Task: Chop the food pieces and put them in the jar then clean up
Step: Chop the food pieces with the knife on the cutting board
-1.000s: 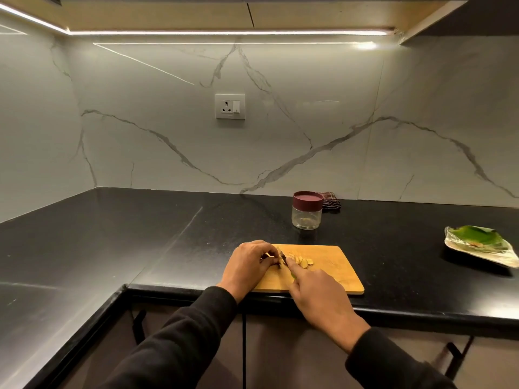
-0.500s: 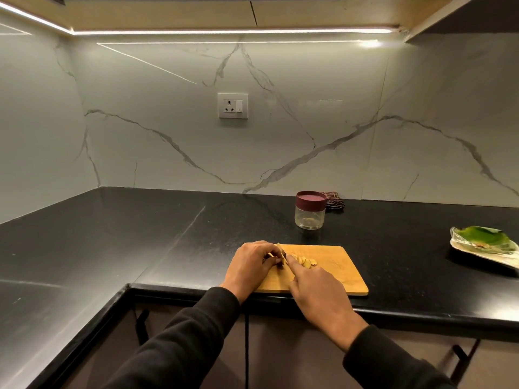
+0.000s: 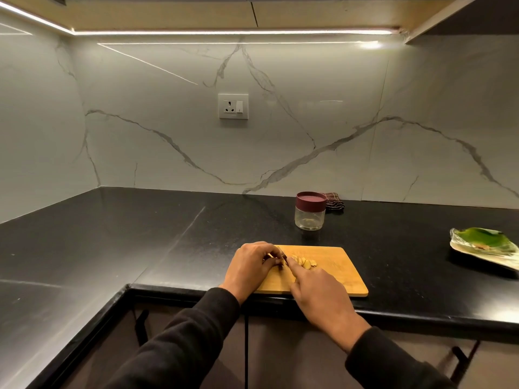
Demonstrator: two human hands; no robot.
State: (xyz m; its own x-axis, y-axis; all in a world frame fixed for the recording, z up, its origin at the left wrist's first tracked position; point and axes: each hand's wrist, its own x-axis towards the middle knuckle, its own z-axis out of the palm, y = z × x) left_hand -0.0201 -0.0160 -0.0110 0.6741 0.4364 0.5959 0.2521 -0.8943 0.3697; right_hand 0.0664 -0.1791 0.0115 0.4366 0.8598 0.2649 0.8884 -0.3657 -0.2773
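A wooden cutting board (image 3: 334, 270) lies at the front edge of the black counter. On its left part sits a small pile of pale sliced food pieces (image 3: 304, 261). My left hand (image 3: 250, 265) has its fingers curled, pinching a small uncut piece against the board. My right hand (image 3: 320, 287) grips a knife (image 3: 283, 255) with its forefinger along the blade; only a short stretch of blade shows between the hands. A clear jar (image 3: 309, 211) with a maroon lid stands behind the board.
A dark checked cloth (image 3: 334, 203) lies behind the jar by the marble wall. A plate with a green leaf (image 3: 486, 245) sits at the right. A wall socket (image 3: 233, 106) is above. The counter (image 3: 140, 234) turns a corner on the left.
The knife blade has shifted slightly left toward my left fingers, with the slices staying to its right. The view has drifted a little; both hands stay on the board.
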